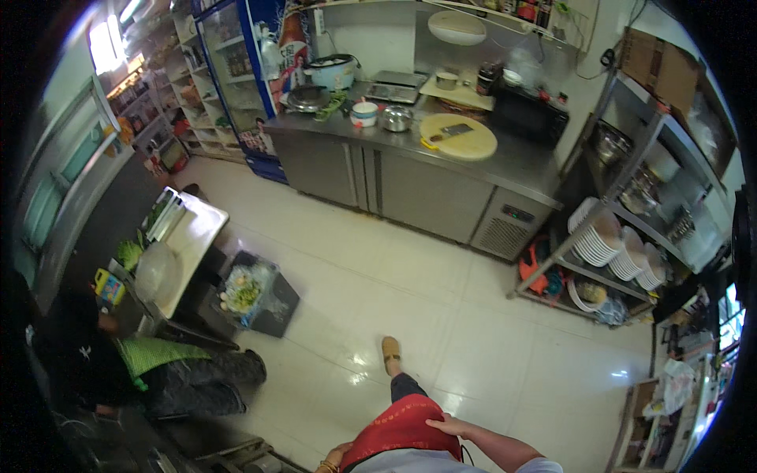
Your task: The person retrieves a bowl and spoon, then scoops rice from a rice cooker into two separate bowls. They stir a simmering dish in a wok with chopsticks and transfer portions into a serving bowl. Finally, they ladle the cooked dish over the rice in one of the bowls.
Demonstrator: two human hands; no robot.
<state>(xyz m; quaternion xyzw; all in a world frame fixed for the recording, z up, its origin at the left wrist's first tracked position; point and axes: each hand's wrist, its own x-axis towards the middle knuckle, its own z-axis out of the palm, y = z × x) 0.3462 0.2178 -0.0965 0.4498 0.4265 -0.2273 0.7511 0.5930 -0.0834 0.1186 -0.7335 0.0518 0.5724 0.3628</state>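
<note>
A red apron [393, 428] with small printed writing covers my front. My right hand [452, 427] is at its right side, fingers bent over the cloth and gripping it. At the apron's left edge rests my left hand [338, 455], with a bangle at the wrist; its fingertips are partly hidden, so its grip is unclear. One foot in a tan shoe [390, 349] is on the pale tiled floor ahead of me. Across the floor, a cleaver [454, 130] lies on a round cutting board [473, 145] on the steel counter [526, 168].
On the left, a person in dark clothes [77, 355] stands by a worktable [198, 222]. A grey bin [278, 310] with food scraps stands beside it. To the right, a metal rack [582, 236] holds stacked white dishes [594, 245]. A glass-door fridge [227, 77] is at the back.
</note>
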